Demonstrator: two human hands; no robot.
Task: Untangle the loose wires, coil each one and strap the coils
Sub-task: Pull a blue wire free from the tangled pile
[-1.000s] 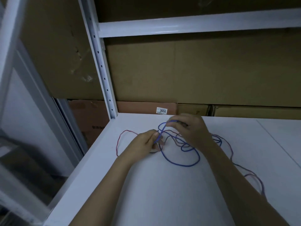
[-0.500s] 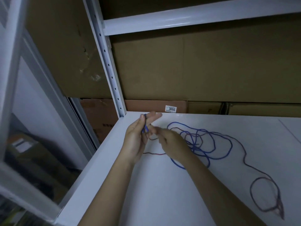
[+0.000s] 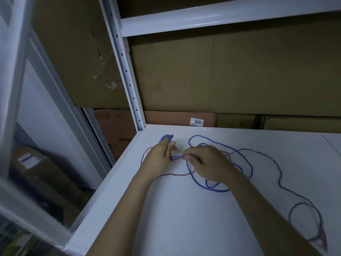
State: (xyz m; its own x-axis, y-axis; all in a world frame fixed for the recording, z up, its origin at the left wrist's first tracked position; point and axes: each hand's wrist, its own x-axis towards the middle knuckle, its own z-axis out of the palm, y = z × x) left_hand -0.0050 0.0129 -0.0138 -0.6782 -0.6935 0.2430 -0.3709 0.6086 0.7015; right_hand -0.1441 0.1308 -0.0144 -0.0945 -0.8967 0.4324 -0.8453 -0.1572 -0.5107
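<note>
White shelf board [image 3: 166,218] fills the lower frame. At mid-frame the right hand [image 3: 208,163] pinches the blue wire [image 3: 217,189], feeding a taut run to the left hand [image 3: 160,157], which grips a small blue coil [image 3: 164,138]. Coiling looks barely begun. Next, I'd judge, another loop must be drawn free of the red wire [image 3: 280,174] crossing it. Cardboard boxes [image 3: 239,74] stand behind.

Single head view, worn high, looking forward and down along both forearms onto white shelf [image 3: 184,218]; near. Boxes [image 3: 221,74] fill the background.
</note>
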